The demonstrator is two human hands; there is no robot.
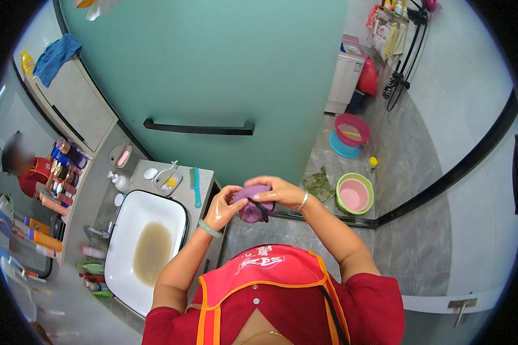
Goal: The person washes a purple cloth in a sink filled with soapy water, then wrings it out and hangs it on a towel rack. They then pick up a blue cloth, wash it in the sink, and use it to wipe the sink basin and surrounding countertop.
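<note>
Both hands grip a bunched purple cloth with a black strap or cord on it, in front of my apron. My left hand, wet and with a jade-coloured bangle at the wrist, holds its left side. From the right, my right hand presses on its top, thumb across the fabric. To the left is a white washbasin with a dark rim, holding murky brownish water. A metal faucet stands at the basin's wall side.
A teal comb, a soap dish and a pump bottle sit on the counter. Ahead is a frosted glass door with a black handle. Basins and a green cloth lie on the floor at right.
</note>
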